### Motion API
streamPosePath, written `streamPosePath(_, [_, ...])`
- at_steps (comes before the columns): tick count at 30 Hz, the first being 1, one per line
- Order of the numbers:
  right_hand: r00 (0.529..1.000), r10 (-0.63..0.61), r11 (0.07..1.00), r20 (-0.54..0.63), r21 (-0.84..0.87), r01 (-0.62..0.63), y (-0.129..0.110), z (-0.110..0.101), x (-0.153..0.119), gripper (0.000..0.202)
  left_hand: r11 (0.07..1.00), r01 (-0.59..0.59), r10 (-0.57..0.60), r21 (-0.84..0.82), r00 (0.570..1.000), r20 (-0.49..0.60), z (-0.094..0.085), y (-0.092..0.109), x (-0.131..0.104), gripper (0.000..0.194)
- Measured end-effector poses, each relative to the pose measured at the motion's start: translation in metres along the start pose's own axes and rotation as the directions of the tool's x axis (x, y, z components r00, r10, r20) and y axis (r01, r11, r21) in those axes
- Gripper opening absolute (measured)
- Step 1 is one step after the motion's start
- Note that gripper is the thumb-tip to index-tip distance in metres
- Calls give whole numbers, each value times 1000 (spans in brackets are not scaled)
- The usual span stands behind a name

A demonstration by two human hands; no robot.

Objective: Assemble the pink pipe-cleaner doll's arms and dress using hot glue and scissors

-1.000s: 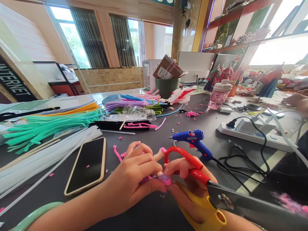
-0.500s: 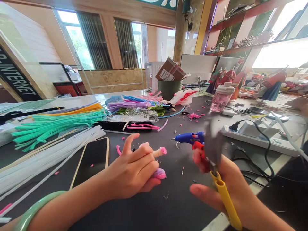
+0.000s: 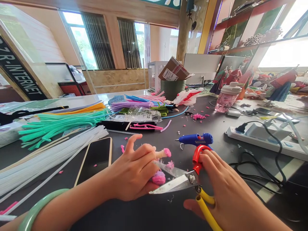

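Near the table's (image 3: 149, 218) front edge, the left hand (image 3: 134, 173) grips a small pink pipe-cleaner figure (image 3: 160, 166) — the right hand (image 3: 226, 192) holds scissors (image 3: 178, 181), blades open around it. Trimming looks underway; closing calls for steady aim beside the fingers.

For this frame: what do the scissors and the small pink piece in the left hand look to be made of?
Scissors: bare metal blades, judging by their bright glare; the red and yellow handles look like smooth glossy plastic. They sit in the right hand. Pink piece: fuzzy and matte, probably chenille pipe cleaner, held by the left hand.
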State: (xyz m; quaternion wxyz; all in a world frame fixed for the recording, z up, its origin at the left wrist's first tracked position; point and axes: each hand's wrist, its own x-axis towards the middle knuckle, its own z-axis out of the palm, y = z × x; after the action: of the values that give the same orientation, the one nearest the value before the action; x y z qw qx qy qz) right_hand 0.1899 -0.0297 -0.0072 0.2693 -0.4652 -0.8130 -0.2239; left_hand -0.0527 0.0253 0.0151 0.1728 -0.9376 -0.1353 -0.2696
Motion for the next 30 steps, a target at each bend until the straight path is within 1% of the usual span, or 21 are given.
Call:
streamPosePath(2, [1000, 0, 1000, 8, 1, 0, 1, 3, -1, 54, 1000, 23, -22, -11, 999, 25, -1, 0, 1, 20])
streamPosePath(6, [1000, 14, 999, 26, 29, -15, 2, 6, -2, 51, 995, 63, -59, -73, 997, 54, -2, 1, 3, 15])
streamPosePath(11, [1000, 22, 998, 13, 60, -23, 0, 6, 0, 52, 974, 123, -108, -192, 990, 90, -3, 7, 3, 16])
streamPosePath(15, [999, 29, 995, 16, 93, -31, 1, 7, 2, 44, 936, 197, -162, -291, 977, 139, -6, 9, 3, 16])
streamPosePath(21, [999, 28, 994, -15, 103, -26, 5, 6, 1, 29, 899, 235, -192, -368, 970, 152, -13, 7, 11, 16])
streamPosePath(22, [1000, 20, 996, -20, 91, -18, 6, 6, 0, 27, 892, 262, -201, -368, 960, 195, -15, 7, 12, 19])
streamPosePath(25, [999, 8, 998, -36, 67, -5, 9, 6, -1, 24, 865, 324, -228, -383, 934, 275, -20, 7, 17, 27])
streamPosePath(30, [998, -17, 998, -59, 56, 20, 13, 8, -2, 19, 813, 374, -240, -447, 914, 327, -24, 5, 23, 21])
